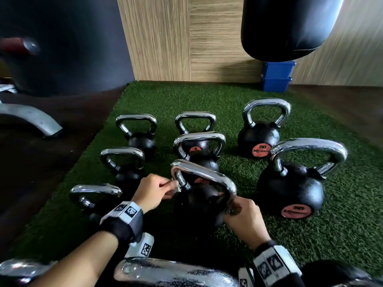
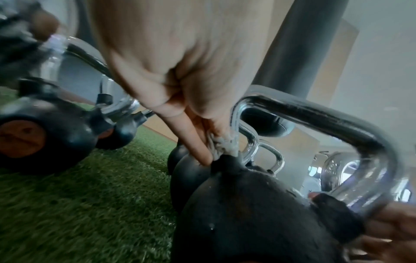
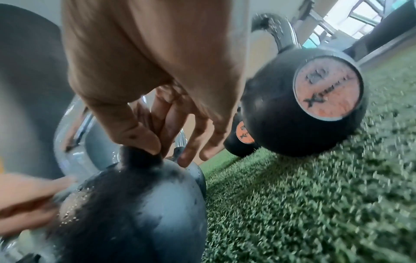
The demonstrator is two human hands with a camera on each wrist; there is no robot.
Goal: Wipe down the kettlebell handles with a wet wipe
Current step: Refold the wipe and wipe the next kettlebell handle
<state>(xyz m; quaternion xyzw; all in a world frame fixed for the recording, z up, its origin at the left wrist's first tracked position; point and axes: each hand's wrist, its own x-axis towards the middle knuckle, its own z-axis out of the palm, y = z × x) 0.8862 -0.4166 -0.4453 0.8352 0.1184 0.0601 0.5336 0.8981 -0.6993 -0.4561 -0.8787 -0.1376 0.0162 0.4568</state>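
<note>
A black kettlebell with a chrome handle stands tilted on the green turf just in front of me. My left hand pinches a crumpled white wet wipe against the left leg of that handle, low down near the ball. In the left wrist view the wet wipe is bunched between fingertips and chrome where the handle meets the ball. My right hand grips the handle's right leg; its thumb presses on the black stub there. Water drops dot the ball.
Several more chrome-handled kettlebells stand on the turf mat, two large ones on the right. More handles lie close at the bottom edge. A punching bag hangs above blue boxes. A metal foot sits far left.
</note>
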